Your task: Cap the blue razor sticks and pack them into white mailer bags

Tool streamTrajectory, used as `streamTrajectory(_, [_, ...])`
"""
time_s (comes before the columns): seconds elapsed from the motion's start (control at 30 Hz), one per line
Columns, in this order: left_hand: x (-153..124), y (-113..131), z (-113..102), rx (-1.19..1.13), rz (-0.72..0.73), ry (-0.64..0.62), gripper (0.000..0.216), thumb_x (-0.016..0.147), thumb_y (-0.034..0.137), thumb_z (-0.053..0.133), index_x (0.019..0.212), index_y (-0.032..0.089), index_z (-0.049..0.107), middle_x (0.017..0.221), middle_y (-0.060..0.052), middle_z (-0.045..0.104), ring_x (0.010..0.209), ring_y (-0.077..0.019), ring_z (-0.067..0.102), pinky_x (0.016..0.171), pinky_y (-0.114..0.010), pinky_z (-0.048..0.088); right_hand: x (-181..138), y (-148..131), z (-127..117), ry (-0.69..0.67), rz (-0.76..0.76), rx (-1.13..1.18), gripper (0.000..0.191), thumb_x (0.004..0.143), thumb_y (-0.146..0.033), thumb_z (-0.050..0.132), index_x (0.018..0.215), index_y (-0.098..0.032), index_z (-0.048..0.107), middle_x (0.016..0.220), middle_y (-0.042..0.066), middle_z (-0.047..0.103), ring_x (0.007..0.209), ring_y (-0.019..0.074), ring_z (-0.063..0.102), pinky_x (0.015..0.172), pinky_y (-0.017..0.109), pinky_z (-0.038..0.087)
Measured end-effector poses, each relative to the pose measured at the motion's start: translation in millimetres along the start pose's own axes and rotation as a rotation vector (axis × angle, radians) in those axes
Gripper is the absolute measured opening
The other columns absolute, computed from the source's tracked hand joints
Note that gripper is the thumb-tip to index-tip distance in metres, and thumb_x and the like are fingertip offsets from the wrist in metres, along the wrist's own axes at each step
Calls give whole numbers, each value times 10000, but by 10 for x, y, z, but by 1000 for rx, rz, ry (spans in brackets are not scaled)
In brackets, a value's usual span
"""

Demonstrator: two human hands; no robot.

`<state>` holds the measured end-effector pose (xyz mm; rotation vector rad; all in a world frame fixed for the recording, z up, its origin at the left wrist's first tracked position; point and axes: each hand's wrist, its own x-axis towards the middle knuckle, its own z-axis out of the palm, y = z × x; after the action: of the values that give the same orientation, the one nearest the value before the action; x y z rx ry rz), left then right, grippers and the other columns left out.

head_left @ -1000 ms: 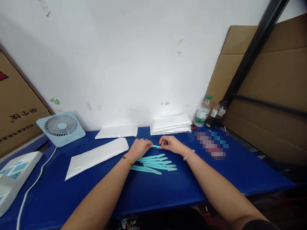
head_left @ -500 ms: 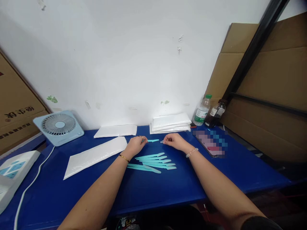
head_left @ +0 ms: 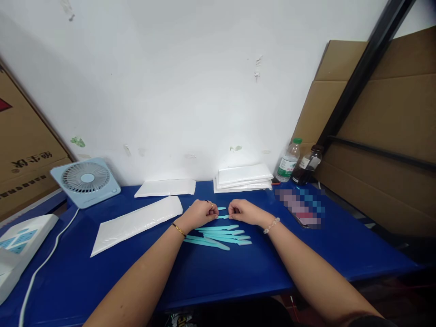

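Between my two hands is a turquoise eyebrow razor (head_left: 222, 217). My left hand (head_left: 203, 213) is closed in a pinch on its handle end. My right hand (head_left: 244, 212) has its thumb and fingers pinched at the blade end, which they partly hide. Just beyond it, the tip of another turquoise razor (head_left: 221, 208) shows on the table, the rest behind my left hand. Nearer to me several more eyebrow razors (head_left: 218, 234) lie loosely fanned, with their pale blade ends pointing right.
On the blue table (head_left: 225, 277), white padded envelopes (head_left: 136, 227) lie left, with a stack of them (head_left: 243, 177) by the wall. A fan (head_left: 86, 179) and a white device (head_left: 23, 245) stand left. Two bottles (head_left: 289, 161) and a blurred phone (head_left: 301, 209) are right.
Both hands have come down slightly and closer together. A razor now lies beyond them, and another is between my fingers. The small clear piece in my right fingers no longer shows.
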<state>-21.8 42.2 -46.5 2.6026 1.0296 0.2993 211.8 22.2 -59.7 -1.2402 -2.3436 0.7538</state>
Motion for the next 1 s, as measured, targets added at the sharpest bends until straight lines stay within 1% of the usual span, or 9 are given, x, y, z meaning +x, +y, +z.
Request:
streamTrajectory(0.07, [0,-21,7,-3,-12,-4,176,805,339,564,840,206,673,776,-4,651,718,-135,575,648,-225,375,-9,6,-11,-3,34,29,73,790,-234,615,815,-166,602,693,-20,545,594,99,471,556,212,361])
streamTrajectory(0.17, [-8,-37,10,-2,-24,3,223,758,397,623,863,206,670,811,-8,654,714,-140,576,624,-221,383,-13,4,0,8,-6,1,129,771,-251,648,867,-171,614,764,-4,552,651,109,497,601,219,384])
streamTrajectory(0.27, [-10,-10,12,44,-15,2,173,773,360,611,828,206,668,813,-7,658,714,-140,581,625,-223,382,-1,-13,28,14,-39,-83,87,769,-247,652,791,-172,612,827,16,542,690,116,497,625,226,391])
streamTrajectory(0.43, [1,16,-19,147,-31,10,126,799,318,598,802,207,659,815,-13,674,722,-159,591,619,-243,364,3,5,-15,24,2,-90,65,774,-223,637,752,-169,609,774,14,577,642,115,512,591,227,384])
streamTrajectory(0.57, [-11,-79,-85,168,-125,106,121,791,313,598,776,209,658,822,-13,665,728,-161,590,626,-253,367,-46,94,-132,130,107,-10,64,770,-222,628,764,-159,618,759,22,617,672,132,560,626,240,413])
streamTrajectory(0.67, [-23,-144,-112,95,-180,146,157,755,364,631,809,220,662,816,-4,658,747,-160,591,625,-247,380,-98,88,-177,191,87,39,180,736,-313,682,820,-163,628,821,28,616,723,141,559,654,247,425])
streamTrajectory(0.8, [-34,-112,-120,31,-141,167,204,727,387,652,823,208,669,834,-18,652,772,-161,589,653,-242,402,-131,-44,-123,-58,-29,33,260,705,-399,716,801,-168,646,802,14,575,675,118,510,597,224,403])
streamTrajectory(0.87, [-45,-57,-122,-26,-104,127,243,750,429,623,823,203,674,835,-21,652,744,-153,585,633,-241,401,-125,-104,-77,-152,-51,-13,252,703,-397,719,774,-166,645,773,6,549,659,112,493,567,214,381])
streamTrajectory(1.0, [-61,43,-95,-99,-25,-48,338,746,505,608,872,202,691,813,-25,657,695,-147,579,573,-233,380,-106,-146,-23,-161,-49,-60,190,740,-344,689,759,-167,620,748,-4,535,643,105,482,554,209,360])
